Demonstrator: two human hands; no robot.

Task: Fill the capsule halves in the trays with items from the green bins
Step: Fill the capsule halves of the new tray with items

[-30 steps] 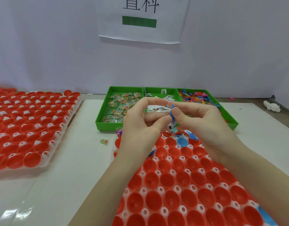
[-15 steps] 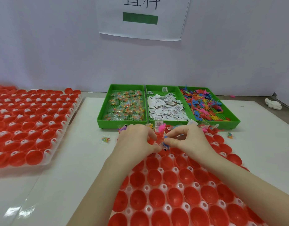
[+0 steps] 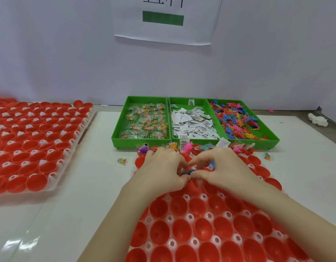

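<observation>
My left hand (image 3: 163, 167) and my right hand (image 3: 220, 165) meet over the far rows of the near tray of red capsule halves (image 3: 201, 229). Together their fingertips pinch a small blue toy (image 3: 186, 173), mostly hidden, just above a capsule half. The tray's farthest row holds toys, paper slips and packets (image 3: 188, 146). Behind stand three green bins: candy-coloured packets (image 3: 144, 121), white paper slips (image 3: 191, 121), and colourful plastic figures (image 3: 237, 121).
A second tray of red capsule halves (image 3: 31, 140) lies at the left. Loose small packets (image 3: 121, 161) (image 3: 267, 156) lie on the white mat. A white figurine (image 3: 184, 120) sits at far right near the wall.
Both hands have come down from in front of the bins to the tray's far rows, carrying the blue toy, and now press together low over a capsule half.
</observation>
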